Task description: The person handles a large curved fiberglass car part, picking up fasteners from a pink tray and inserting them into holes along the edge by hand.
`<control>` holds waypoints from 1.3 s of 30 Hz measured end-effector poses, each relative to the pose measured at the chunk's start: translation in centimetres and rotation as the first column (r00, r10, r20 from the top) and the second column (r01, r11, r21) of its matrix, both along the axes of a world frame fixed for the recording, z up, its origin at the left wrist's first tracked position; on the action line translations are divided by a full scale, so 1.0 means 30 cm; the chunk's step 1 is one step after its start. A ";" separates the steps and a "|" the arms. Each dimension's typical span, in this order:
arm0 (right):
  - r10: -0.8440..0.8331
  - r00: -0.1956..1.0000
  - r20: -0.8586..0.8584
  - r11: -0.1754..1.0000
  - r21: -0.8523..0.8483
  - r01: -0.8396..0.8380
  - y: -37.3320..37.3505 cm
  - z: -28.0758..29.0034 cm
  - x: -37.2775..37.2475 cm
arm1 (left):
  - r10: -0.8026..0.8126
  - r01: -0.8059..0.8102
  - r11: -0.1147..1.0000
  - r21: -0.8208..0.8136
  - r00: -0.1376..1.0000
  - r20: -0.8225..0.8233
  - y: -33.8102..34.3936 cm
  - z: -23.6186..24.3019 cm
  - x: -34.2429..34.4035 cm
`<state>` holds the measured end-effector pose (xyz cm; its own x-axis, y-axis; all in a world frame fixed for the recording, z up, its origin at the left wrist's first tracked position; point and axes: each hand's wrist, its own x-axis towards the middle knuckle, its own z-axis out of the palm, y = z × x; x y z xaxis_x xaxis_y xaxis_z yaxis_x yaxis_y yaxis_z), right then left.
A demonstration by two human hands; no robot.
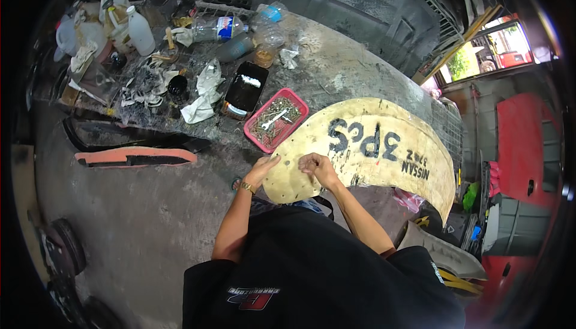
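A curved, cream-yellow panel with black painted lettering and small holes lies at the front of the workbench, its rounded left end jutting toward me. My left hand holds that end by its edge, thumb on top and the other fingers mostly out of sight. Over the panel's face, close to the holes, my right hand is closed with curled fingers; whatever is between the fingertips is too small to make out. Just beyond the panel's left end sits a pink plastic tray of loose screws, with a wrench on top.
Behind the tray is a black rectangular container. Plastic bottles, crumpled paper and white jugs crowd the bench's left and back. An orange-and-black trim piece is at left. Red vehicle panels stand at right.
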<state>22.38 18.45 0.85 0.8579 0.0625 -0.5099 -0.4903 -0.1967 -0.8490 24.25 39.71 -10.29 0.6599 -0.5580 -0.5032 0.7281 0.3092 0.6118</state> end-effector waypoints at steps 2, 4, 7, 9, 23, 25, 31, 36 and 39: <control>-0.025 1.000 0.018 0.999 0.047 0.025 0.024 0.030 -0.011 | -0.016 0.016 1.000 -0.026 1.000 -0.002 0.023 0.011 0.000; 0.011 0.998 -0.067 1.000 -0.007 -0.011 0.035 0.061 -0.024 | -0.005 0.005 1.000 0.012 1.000 -0.013 0.026 0.017 0.007; 0.178 0.977 0.116 0.954 -0.265 -0.142 0.077 0.047 -0.033 | -0.006 0.007 0.999 0.048 1.000 -0.029 0.027 0.029 0.003; 0.398 0.872 0.284 0.803 -0.567 -0.182 0.108 0.035 -0.030 | -0.022 0.023 0.999 0.045 0.999 -0.030 0.017 0.051 0.005; 0.250 0.955 0.158 0.884 -0.440 -0.159 0.111 0.016 -0.010 | 0.117 -0.114 0.993 -0.035 0.988 0.102 0.023 0.074 -0.018; 0.018 0.990 -0.143 0.998 -0.050 -0.025 0.057 0.038 -0.019 | 0.122 -0.117 0.992 -0.051 0.987 0.101 0.026 0.068 -0.019; -0.036 0.996 -0.077 0.986 0.158 0.048 0.068 0.073 -0.039 | 0.074 -0.068 0.995 -0.067 0.993 0.088 0.034 0.056 -0.021; 0.118 0.993 0.014 0.970 -0.216 -0.113 0.096 0.062 -0.007 | 0.070 -0.065 0.996 -0.065 0.994 0.084 0.025 0.069 -0.024; 0.273 0.904 0.329 0.910 -0.393 -0.132 0.139 0.048 -0.002 | 0.104 -0.099 0.994 -0.055 0.990 0.094 0.030 0.065 -0.030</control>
